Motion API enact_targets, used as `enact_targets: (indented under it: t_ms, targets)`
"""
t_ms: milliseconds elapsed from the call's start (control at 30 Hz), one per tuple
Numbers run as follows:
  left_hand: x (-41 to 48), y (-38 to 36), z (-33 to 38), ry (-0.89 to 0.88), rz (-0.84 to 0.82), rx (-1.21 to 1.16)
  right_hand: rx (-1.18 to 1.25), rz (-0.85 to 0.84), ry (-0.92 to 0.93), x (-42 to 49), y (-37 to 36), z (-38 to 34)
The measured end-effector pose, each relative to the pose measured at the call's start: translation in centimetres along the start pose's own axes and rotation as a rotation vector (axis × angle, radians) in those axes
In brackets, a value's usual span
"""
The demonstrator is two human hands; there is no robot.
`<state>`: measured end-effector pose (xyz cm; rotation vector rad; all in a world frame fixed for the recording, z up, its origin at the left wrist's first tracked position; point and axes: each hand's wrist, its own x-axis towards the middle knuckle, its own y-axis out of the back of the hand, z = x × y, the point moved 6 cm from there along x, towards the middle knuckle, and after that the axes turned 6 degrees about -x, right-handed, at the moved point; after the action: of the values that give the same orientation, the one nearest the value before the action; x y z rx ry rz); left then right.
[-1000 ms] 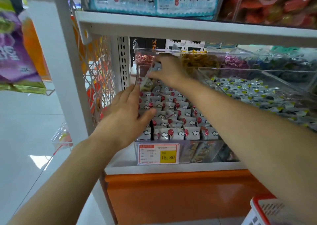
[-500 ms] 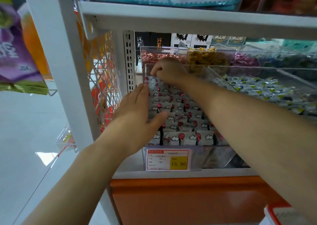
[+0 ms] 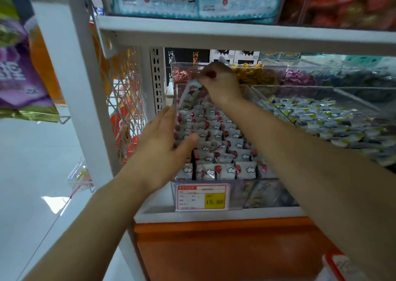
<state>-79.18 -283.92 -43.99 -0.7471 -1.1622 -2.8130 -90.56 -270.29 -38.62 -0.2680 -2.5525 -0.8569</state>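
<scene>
A clear plastic bin (image 3: 235, 197) on the lower shelf holds rows of small white snack packets (image 3: 216, 143) with red dots and cloud marks. My right hand (image 3: 220, 81) reaches to the bin's back and pinches one packet (image 3: 189, 97) by its top edge, lifted above the rows. My left hand (image 3: 162, 145) rests flat with straight fingers against the left side of the packet rows, thumb lying over the packets. A price tag (image 3: 202, 197) reading 15.80 is on the bin's front.
The upper shelf board (image 3: 246, 36) hangs low over the bin. A second clear bin (image 3: 321, 118) of grey-and-yellow packets sits to the right, more candy bins (image 3: 257, 75) behind. A white upright post (image 3: 83, 88) and wire mesh (image 3: 126, 100) stand at left. A red-rimmed basket (image 3: 338, 265) is at bottom right.
My right hand, pressed down among the back rows half a second ago, has lifted with a packet pinched in its fingers. My left hand has stayed against the rows.
</scene>
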Motion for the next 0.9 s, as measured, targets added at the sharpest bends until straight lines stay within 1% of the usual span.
enact_targets:
  t_ms: [100,167,233,300,367,500,567,633,700,800,900]
  targets:
    - [-0.2,1.5,0.9,-0.033,0.149,0.037,0.168,0.121,-0.087,-3.0,3.5,0.4]
    - [-0.6,2.1,1.5,-0.063,0.221,0.081,0.329,0.144,-0.146,-6.0,5.6,0.8]
    - [-1.5,2.1,2.1,-0.068,0.245,0.062,0.514,0.142,-0.194,-9.4,7.2,1.3]
    - [-2.5,1.7,2.8,-0.031,0.219,-0.021,0.69,0.114,-0.25,-12.5,8.0,1.6]
    - [-3.2,1.4,3.5,-0.001,0.183,-0.119,0.813,0.076,-0.309,-15.0,8.1,1.9]
    - [-3.8,1.1,5.3,-0.065,0.13,-0.267,1.033,0.059,-0.379,-17.5,8.0,2.1]
    - [-4.2,1.1,5.5,-0.018,0.118,-0.415,1.092,0.026,-0.376,-18.0,8.0,1.9]
    - [-4.5,0.7,5.5,0.055,0.069,-0.568,1.126,-0.013,-0.379,-18.2,8.0,1.9]
    - [-4.5,0.3,5.1,0.113,0.03,-0.663,1.138,-0.031,-0.391,-18.3,8.0,2.1]
    - [-4.5,0.0,4.5,0.197,-0.006,-0.813,1.227,-0.05,-0.432,-18.3,7.7,2.7]
    - [-4.6,-0.5,4.4,0.258,-0.049,-1.03,1.317,-0.065,-0.481,-18.2,7.2,3.2]
